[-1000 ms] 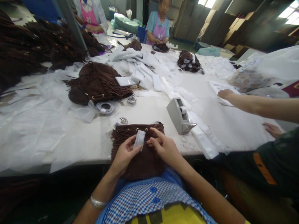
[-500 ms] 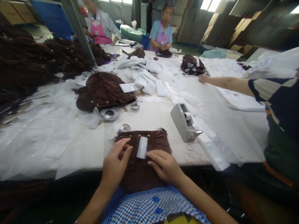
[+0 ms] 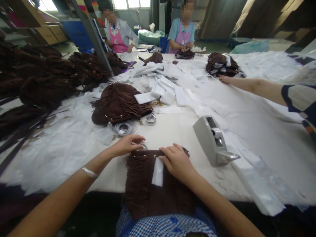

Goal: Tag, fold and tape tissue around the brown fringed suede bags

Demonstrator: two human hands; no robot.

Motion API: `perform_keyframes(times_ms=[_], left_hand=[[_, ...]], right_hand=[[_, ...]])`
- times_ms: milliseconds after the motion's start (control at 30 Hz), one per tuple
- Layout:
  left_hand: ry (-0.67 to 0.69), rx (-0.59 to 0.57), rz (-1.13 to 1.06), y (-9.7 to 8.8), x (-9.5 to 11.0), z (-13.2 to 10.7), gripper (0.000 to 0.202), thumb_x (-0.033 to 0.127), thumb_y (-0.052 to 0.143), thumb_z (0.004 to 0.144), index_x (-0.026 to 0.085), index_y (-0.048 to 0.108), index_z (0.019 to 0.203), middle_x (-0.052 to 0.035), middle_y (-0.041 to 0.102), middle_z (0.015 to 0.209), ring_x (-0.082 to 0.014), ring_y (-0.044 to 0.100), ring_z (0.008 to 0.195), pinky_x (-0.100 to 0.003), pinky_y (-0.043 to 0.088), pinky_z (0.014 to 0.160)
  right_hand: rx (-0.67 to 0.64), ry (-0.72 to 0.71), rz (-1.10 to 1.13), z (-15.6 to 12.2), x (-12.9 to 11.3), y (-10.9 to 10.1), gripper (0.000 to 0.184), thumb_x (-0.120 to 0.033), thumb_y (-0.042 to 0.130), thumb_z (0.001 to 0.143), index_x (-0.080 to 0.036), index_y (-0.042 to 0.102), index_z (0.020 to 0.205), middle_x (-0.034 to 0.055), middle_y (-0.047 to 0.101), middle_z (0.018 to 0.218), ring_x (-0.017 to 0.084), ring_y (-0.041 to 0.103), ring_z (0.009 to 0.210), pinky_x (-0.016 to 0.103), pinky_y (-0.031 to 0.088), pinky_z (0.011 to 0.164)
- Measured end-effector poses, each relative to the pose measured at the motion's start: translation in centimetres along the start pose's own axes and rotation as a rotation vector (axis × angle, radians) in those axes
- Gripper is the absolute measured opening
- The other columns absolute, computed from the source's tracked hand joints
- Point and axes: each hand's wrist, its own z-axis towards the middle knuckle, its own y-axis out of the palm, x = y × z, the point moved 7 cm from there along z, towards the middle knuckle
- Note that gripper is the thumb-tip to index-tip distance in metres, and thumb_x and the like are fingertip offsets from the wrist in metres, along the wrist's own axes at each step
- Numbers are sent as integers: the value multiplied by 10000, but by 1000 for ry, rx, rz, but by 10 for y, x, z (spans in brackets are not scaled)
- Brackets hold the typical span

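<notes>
A brown fringed suede bag [image 3: 145, 187] hangs over the near table edge toward my lap. A small white wrapped tab [image 3: 158, 171] lies on its front. My right hand [image 3: 176, 161] rests on the bag's top rim beside the tab, fingers curled down against the suede. My left hand [image 3: 128, 144] reaches past the bag's upper left corner, its fingers bent over a small metal ring [image 3: 143, 145] on the table.
A grey tape dispenser [image 3: 213, 140] stands right of the bag. Another brown bag [image 3: 119, 105] with coiled straps lies behind, among white paper sheets. Piles of brown bags fill the left. A co-worker's arm [image 3: 256, 85] reaches in from the right; two people work at the far end.
My left hand left the bag and moved forward to the metal ring. My right hand slid up to the rim. The view tilted up, so the bag sits lower in the frame.
</notes>
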Motion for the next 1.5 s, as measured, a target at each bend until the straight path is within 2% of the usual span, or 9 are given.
perform_keyframes(times_ms=[133,267,333,567,700,833,1100,1233,1500], left_hand=[[37,-237,-64,5,15,-3,339,427,688,795,220,759,1054,-75,756,1054,-246,689,982,-339,520,886],[65,-634,-103,30,35,-10,310,430,590,886,283,752,1105,-36,756,1078,-230,691,1002,-320,503,921],[44,-715,-114,36,42,-11,309,440,569,902,299,751,1108,-18,755,1083,-232,686,1009,-320,496,932],[-13,-549,-12,33,46,-20,319,524,579,879,283,771,963,-18,759,919,-234,687,858,-299,512,795],[24,-319,282,40,30,-28,336,480,511,929,260,696,1103,-58,728,1038,-248,664,946,-329,475,855],[7,-194,285,50,13,-25,352,453,458,957,270,615,1214,-44,715,1128,-248,667,1001,-336,463,895],[19,-6,468,48,22,-31,301,457,466,953,224,647,1013,-81,684,1080,-255,611,1045,-343,440,898],[-83,-27,564,42,23,-31,389,556,481,915,212,661,932,-89,687,965,-265,618,930,-348,435,780],[-118,-206,299,36,28,-26,446,644,577,790,214,694,785,-31,700,800,-215,612,769,-289,417,686]], right_hand=[[25,-113,136,-1,-7,-4,135,-222,518,966,-219,632,1039,35,714,928,177,650,874,464,347,1125],[107,-202,176,-4,-13,-10,145,-192,488,976,-219,627,1006,19,703,892,158,636,846,457,333,1138],[118,-196,167,-3,-11,-8,154,-187,481,979,-218,629,1009,22,707,898,159,637,850,452,340,1133],[37,-10,67,1,20,1,189,-377,553,965,-216,641,1009,61,724,940,203,662,896,456,389,1078],[4,26,-2,1,31,3,276,-446,564,951,-202,654,1044,78,728,959,227,660,922,462,384,1067],[30,62,-49,7,39,9,315,-488,567,943,-194,679,965,77,734,889,220,651,848,403,424,981],[-16,146,-197,6,42,12,327,-477,531,958,-191,667,879,93,694,918,240,603,903,358,419,862],[-78,152,-278,6,41,12,391,-509,507,958,-178,679,840,101,688,842,240,607,848,352,405,789],[-57,57,-247,1,28,-7,453,-503,488,967,-186,671,700,62,696,757,178,608,737,312,352,705]])
